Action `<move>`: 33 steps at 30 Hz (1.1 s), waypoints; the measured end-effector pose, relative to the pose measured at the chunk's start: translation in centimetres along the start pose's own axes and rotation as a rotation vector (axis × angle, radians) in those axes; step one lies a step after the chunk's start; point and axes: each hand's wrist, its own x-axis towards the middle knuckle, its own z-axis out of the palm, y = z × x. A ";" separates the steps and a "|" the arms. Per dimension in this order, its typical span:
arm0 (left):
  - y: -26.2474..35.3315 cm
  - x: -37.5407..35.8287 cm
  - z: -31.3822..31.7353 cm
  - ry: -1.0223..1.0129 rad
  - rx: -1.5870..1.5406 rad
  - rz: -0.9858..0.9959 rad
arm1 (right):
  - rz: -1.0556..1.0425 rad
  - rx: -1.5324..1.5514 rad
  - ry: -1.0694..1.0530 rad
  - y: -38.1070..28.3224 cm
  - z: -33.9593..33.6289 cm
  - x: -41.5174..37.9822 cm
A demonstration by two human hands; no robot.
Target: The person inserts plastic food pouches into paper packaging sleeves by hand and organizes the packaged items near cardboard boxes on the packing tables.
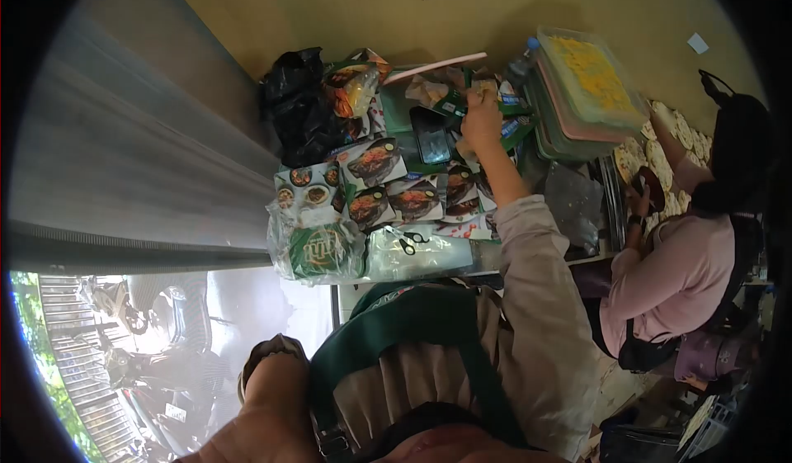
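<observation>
My right hand [482,121] reaches to the back of the table, among green packets and crumpled brown paper [427,92]. Its fingers are bent together at a small tan item that I cannot make out. Just left of this hand lies a dark phone [431,139]. Boxes printed with food pictures [375,162] cover the table's middle. Near the front edge, black scissors [407,244] rest on clear plastic bags [437,255]. My left hand [235,442] is raised close to the camera at the lower left, its fingers outside the view.
Stacked plastic tubs [544,125], the top one holding yellow food, stand at the right. A black plastic bag [299,104] and a bagged green package [320,250] are on the left. Further right, a person in a pink top [676,277] works beside round flatbread-like pieces [631,156].
</observation>
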 end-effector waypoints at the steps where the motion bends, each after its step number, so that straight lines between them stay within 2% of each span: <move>1: -0.7 -0.8 0.9 0.111 -0.134 -0.034 | 0.035 -0.102 -0.059 -0.1 0.8 0.8; 2: -1.2 -1.5 1.7 0.222 -0.270 -0.066 | 0.010 -0.167 -0.064 0.2 2.0 1.3; 5: -3.6 -5.0 -0.1 0.245 -0.063 -0.170 | -0.023 -0.296 -0.087 0.8 4.9 2.7; 6: -3.6 -5.6 0.6 0.104 -0.121 -0.252 | -0.012 -0.300 -0.107 0.7 5.1 2.9; 7: -4.3 -7.0 0.3 0.106 -0.043 -0.272 | -0.001 -0.307 -0.131 0.6 5.2 2.9; 10: -6.2 -9.2 -1.3 -0.192 -0.135 -0.378 | 0.011 -0.322 -0.174 0.8 5.7 3.7; 13: -8.3 -11.1 -1.6 -0.279 -0.165 -0.466 | 0.003 -0.444 0.015 1.0 6.7 3.8; 16: -9.7 -12.7 -1.1 -0.318 -0.196 -0.578 | 0.066 -0.467 -0.043 1.2 7.1 4.5; 19: -10.7 -13.8 -0.4 -0.374 -0.218 -0.617 | 0.018 -0.408 -0.048 1.5 7.5 4.5; 26: -11.7 -14.9 1.2 -0.460 -0.266 -0.687 | 0.007 -0.333 -0.214 2.7 6.4 5.4; 33: -11.9 -16.0 2.5 -0.525 -0.289 -0.748 | 0.004 -0.351 -0.062 4.3 3.1 6.0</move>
